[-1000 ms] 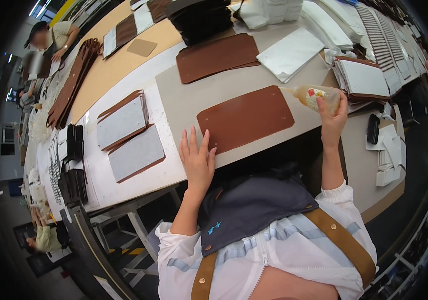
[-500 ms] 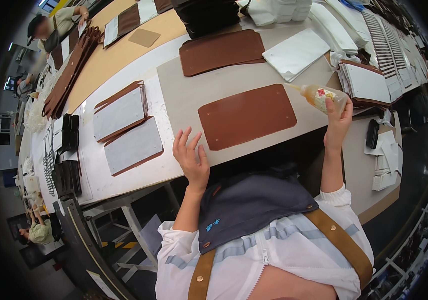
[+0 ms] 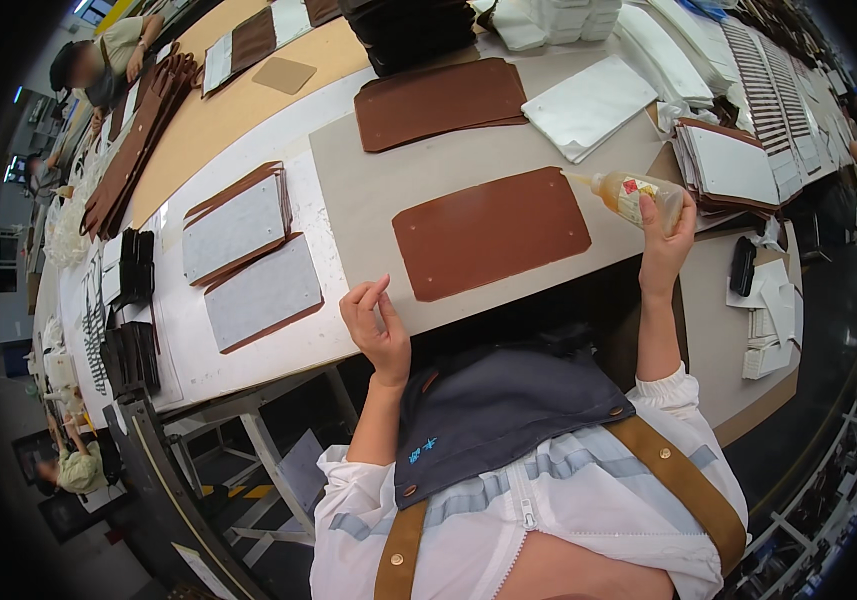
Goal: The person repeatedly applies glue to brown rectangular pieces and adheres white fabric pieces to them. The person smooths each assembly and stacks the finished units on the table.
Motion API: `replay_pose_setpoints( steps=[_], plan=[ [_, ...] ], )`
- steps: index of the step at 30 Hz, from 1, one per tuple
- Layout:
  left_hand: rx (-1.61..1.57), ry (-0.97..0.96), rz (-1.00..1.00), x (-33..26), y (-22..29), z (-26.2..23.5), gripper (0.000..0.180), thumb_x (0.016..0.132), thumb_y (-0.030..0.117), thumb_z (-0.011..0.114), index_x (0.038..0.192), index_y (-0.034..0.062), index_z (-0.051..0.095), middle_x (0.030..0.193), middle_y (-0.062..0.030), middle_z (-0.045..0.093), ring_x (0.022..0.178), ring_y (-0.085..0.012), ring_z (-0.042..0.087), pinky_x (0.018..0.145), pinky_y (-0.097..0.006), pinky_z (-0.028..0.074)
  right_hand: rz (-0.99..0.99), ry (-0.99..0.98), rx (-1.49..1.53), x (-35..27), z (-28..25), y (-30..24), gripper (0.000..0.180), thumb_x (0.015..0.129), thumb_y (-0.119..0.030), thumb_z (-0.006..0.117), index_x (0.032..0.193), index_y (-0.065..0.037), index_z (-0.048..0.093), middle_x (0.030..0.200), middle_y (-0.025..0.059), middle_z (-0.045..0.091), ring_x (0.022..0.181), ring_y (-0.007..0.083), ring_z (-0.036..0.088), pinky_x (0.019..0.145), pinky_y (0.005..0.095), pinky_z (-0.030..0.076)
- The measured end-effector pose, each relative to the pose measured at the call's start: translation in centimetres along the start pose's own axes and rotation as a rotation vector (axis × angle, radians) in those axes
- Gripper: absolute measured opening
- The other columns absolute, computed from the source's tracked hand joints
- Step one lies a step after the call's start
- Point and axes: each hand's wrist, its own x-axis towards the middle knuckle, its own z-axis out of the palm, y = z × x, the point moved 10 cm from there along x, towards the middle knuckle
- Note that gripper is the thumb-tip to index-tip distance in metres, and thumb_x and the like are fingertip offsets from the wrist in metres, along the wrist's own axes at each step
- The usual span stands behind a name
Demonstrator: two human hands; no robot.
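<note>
Lifted away and half-curled since the earlier frame, my left hand, apparently empty, is apart from the brown panel on the grey board; my right hand grips a bottle, nozzle near the far right corner, white-faced pieces seemingly done, farther brown sheets perhaps remaining.

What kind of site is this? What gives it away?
Likely a leather-goods workshop: a flat brown leather-like panel, a squeeze bottle in the right hand, and a pile of long brown strips at the left.
</note>
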Motion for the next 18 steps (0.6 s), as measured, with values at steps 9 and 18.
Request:
replay_pose_setpoints(
  steps=[9, 18],
  plan=[
    [-0.045, 0.016, 0.014, 0.1, 0.3, 0.0, 0.031, 0.089, -0.011, 0.056, 0.112, 0.0054, 0.068, 0.104, -0.0091, 0.061, 0.097, -0.0247, 0.055, 0.087, -0.034, 0.044, -0.047, 0.004, -0.060, -0.2, 0.2, -0.8, 0.040, 0.093, -0.022, 0.074, 0.121, 0.000, 0.055, 0.111, 0.0047, 0.059, 0.103, 0.0117, 0.055, 0.094, 0.0264, 0.045],
    [-0.054, 0.014, 0.024, 0.3, 0.6, 0.0, 0.031, 0.088, -0.011, 0.056, 0.111, 0.0054, 0.069, 0.104, -0.0091, 0.061, 0.097, -0.0245, 0.055, 0.087, -0.034, 0.045, -0.098, -0.012, -0.122, -0.3, 0.2, -1.4, 0.045, 0.090, -0.021, 0.077, 0.123, -0.002, 0.054, 0.112, 0.0075, 0.058, 0.105, 0.0170, 0.056, 0.095, 0.0305, 0.045]
  ],
)
